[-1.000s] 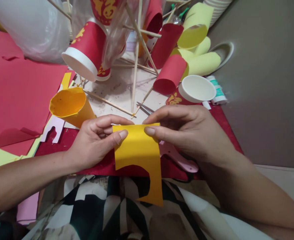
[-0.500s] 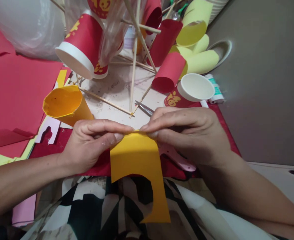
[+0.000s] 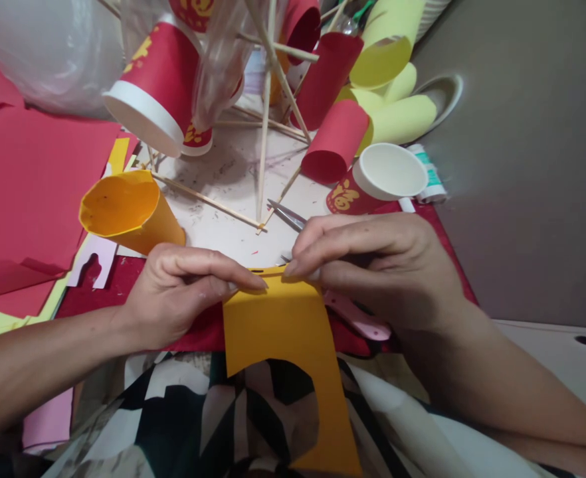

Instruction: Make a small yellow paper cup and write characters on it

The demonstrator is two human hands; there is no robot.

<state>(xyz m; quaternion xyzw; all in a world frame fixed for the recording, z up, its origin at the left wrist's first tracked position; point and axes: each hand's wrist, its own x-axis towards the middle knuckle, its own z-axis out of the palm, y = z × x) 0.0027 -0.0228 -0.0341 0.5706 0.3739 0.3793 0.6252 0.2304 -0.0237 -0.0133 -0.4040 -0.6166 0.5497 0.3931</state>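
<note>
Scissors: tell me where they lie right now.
In the head view the scissors lie at centre, mostly under the right hand, blades poking out toward the wooden sticks, pink handles beside the orange paper.

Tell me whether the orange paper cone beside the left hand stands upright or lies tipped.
Tipped: the orange cone lies on its side, its open mouth facing left.

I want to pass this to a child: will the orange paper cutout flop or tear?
Probably fairly stiff: the orange paper cutout, pinched at its top edge by the left hand and right hand, hangs nearly flat. Likely very light, since a mere pinch holds it. Its narrow leg beside the cut arch may crease or tear easily.
</note>
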